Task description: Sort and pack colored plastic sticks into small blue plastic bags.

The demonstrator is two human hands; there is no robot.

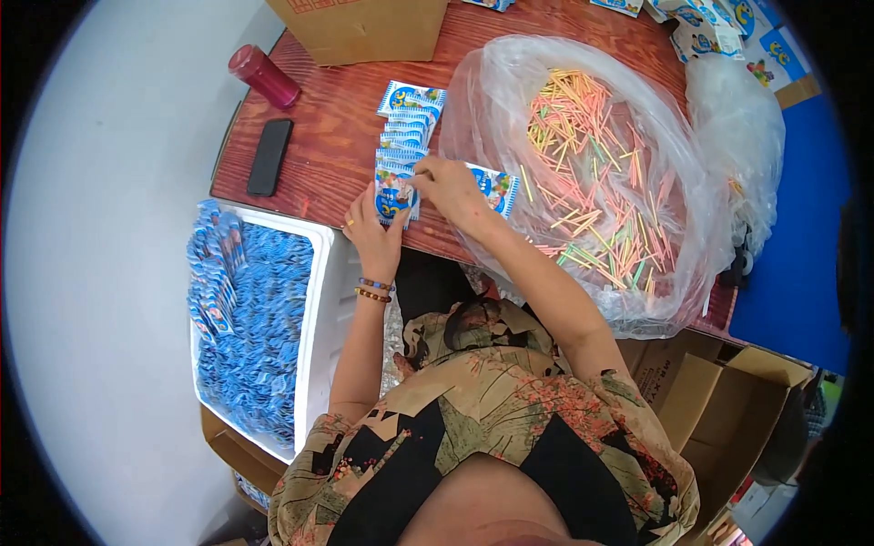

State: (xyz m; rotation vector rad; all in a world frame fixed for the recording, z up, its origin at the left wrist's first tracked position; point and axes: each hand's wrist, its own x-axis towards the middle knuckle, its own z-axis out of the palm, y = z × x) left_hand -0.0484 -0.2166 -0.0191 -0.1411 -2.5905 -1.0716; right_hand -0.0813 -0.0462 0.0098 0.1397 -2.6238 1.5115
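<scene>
A row of small blue-and-white packets [406, 123] overlaps down the table. At its near end lies one packet [393, 193], held by its lower part between the thumb and fingers of my left hand [373, 235]. My right hand [452, 193] is closed in a pinch at that packet's right edge; what its fingertips hold, if anything, is hidden. Another blue-and-white packet [499, 189] lies partly under my right hand. Just right of it, a large clear plastic bag [492, 100] stands open with many thin pink, yellow and green sticks [583, 114] inside.
A white foam box [314, 300] full of blue packets [264, 300] stands at the left. On the reddish wooden table [337, 118] are a black phone [270, 156], a dark pink cup [264, 76] and a cardboard box [364, 32]. More packets [706, 36] lie far right; an open carton [737, 409] stands below.
</scene>
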